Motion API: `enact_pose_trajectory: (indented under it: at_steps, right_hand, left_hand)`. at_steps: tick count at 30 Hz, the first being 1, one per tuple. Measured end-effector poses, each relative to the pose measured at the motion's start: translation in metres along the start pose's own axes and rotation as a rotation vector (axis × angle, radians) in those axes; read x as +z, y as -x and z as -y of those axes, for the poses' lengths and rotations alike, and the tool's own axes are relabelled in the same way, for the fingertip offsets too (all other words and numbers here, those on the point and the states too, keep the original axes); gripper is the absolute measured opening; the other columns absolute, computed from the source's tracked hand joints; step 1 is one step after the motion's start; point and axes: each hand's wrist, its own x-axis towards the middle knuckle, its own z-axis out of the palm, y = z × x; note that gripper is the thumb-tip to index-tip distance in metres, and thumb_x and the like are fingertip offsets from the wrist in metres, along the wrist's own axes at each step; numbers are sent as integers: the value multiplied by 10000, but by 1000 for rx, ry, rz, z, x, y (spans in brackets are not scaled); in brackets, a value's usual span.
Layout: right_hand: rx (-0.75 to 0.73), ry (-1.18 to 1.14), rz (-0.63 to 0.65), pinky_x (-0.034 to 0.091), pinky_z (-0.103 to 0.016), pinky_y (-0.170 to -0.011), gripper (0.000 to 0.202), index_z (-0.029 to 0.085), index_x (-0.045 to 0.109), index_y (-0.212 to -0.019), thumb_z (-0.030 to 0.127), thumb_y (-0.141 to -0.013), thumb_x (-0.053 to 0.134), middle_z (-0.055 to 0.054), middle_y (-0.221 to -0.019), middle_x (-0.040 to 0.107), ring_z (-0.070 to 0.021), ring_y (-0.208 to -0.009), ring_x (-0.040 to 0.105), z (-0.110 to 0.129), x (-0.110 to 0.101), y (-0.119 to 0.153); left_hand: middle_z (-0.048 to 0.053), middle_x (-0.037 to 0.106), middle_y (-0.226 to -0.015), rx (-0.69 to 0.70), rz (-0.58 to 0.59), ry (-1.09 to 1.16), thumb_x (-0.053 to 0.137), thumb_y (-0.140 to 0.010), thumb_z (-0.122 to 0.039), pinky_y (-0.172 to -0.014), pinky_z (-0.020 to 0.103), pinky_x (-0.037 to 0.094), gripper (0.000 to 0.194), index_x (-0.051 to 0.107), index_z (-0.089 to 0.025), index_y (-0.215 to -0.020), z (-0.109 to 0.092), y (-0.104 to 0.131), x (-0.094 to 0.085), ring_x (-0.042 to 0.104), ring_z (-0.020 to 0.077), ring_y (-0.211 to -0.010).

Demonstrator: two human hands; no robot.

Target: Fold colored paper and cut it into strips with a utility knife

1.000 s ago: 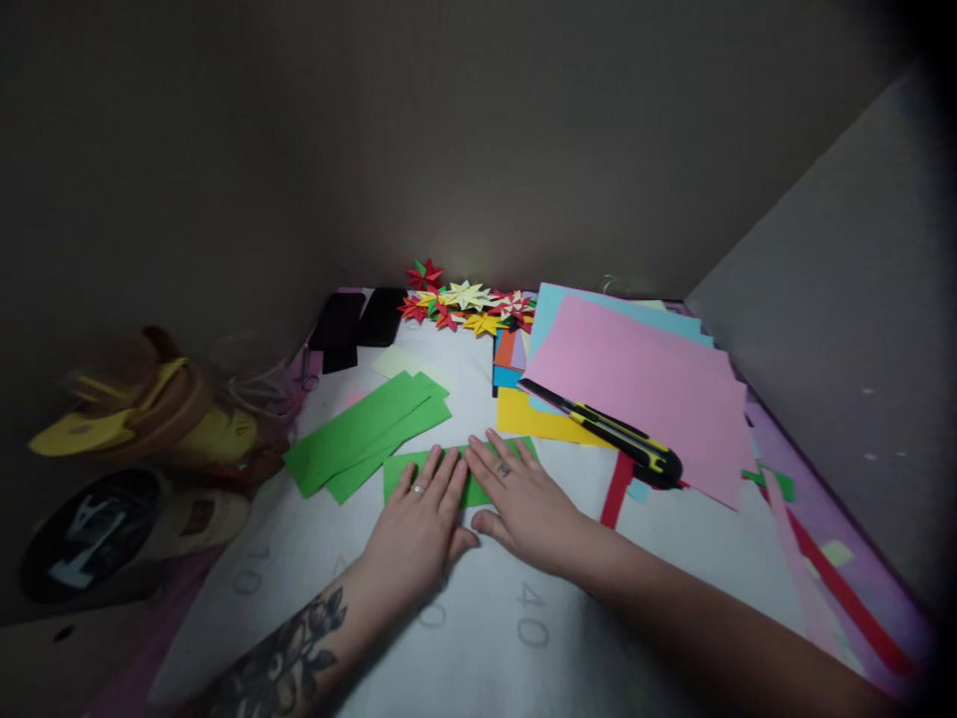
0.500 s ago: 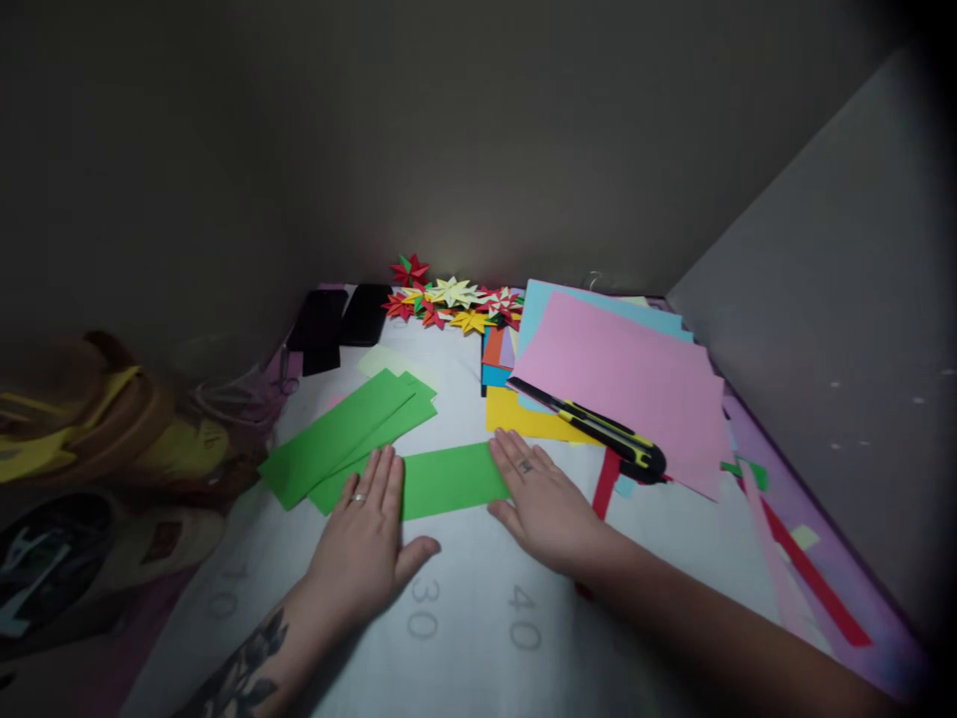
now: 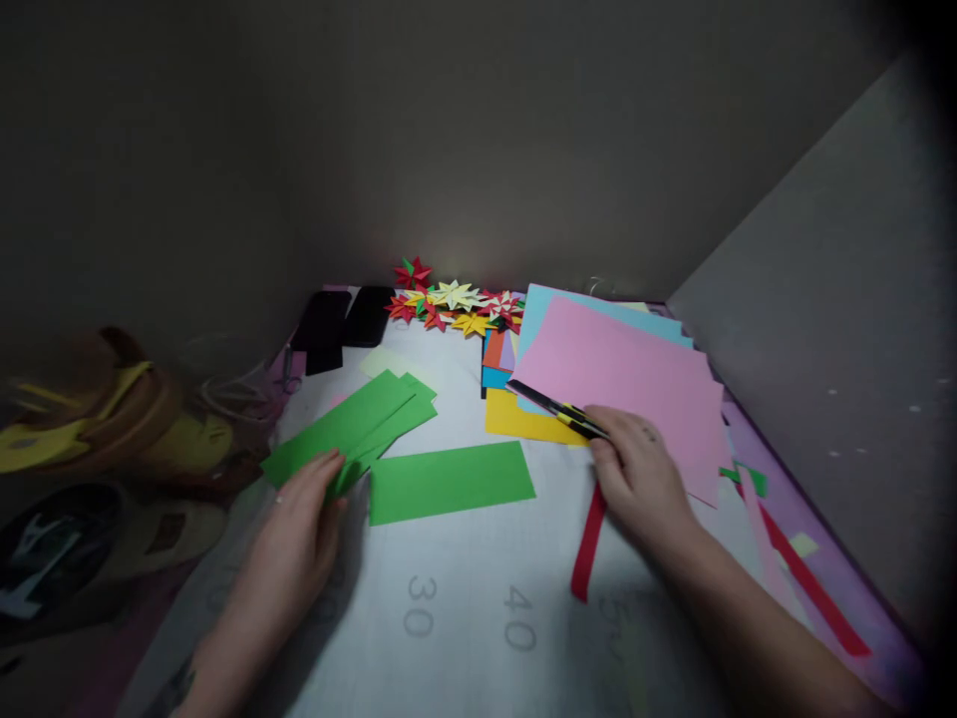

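My right hand (image 3: 643, 479) is closed around the handle of a black and yellow utility knife (image 3: 549, 403), which lies over the pink sheet with its dark front end pointing up and left. My left hand (image 3: 299, 524) hovers at or touches the lower end of two overlapping green paper strips (image 3: 340, 424); its fingers are loosely bent, with the thumb apart and no held thing showing. Between the hands a single green paper rectangle (image 3: 453, 483) lies flat on the white mat (image 3: 471, 558), which bears printed numbers. Neither hand touches that rectangle.
Pink paper sheets (image 3: 605, 359) over light blue ones, plus a yellow sheet (image 3: 523, 416), lie at back right. Folded paper stars (image 3: 456, 295) line the back wall beside two black phones (image 3: 366, 317). Red strips (image 3: 589, 543) lie at right. Baskets (image 3: 112, 419) stand at left.
Both hands have lifted off the single green rectangle. My right hand has moved right and taken hold of the utility knife; my left hand has moved left to the overlapping green strips.
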Motion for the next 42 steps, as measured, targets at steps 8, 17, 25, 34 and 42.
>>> enact_pose_trajectory:
  at_steps: [8, 17, 25, 34, 42]
  right_hand:
    - [12, 81, 95, 446, -481, -921, 394, 145, 591, -1188, 313, -842, 506, -136, -1143, 641, -296, -1062, 560, -45, 8, -10]
    - [5, 71, 147, 438, -437, -904, 375, 146, 580, -1220, 229, -871, 472, -127, -1095, 638, -274, -1041, 535, -36, 14, -13]
    - [-9, -44, -8, 437, -439, -908, 383, 173, 553, -1251, 280, -888, 497, -123, -1088, 615, -276, -1047, 518, -24, -9, -2]
    - [1, -62, -47, 445, -455, -901, 386, 201, 555, -1256, 286, -882, 515, -111, -1075, 625, -274, -1037, 532, -28, -9, 1]
    - [-96, -25, 198, 455, -419, -891, 360, 182, 566, -1243, 248, -897, 494, -110, -1076, 622, -255, -1023, 526, -29, -22, 7]
  left_hand:
    - [71, 640, -1022, 77, 160, 172, 421, -889, -197, -844, 365, 488, 216, 602, -194, -1009, -37, -51, -4, 583, 216, -965]
    - [51, 659, -936, 191, 398, 93, 524, -860, -183, -727, 301, 471, 146, 624, -195, -965, -76, -91, 19, 613, 202, -860]
    - [113, 614, -1110, 184, 290, 44, 597, -831, -303, -819, 381, 459, 308, 574, -177, -1111, -69, -70, 12, 576, 260, -984]
    - [65, 653, -963, 133, 328, 36, 466, -905, -270, -750, 339, 459, 201, 621, -199, -1012, -72, -77, 0, 600, 229, -887]
    - [141, 554, -1290, 249, 459, -303, 573, -839, -298, -867, 451, 448, 488, 509, -199, -1312, -83, -38, -3, 530, 330, -1132]
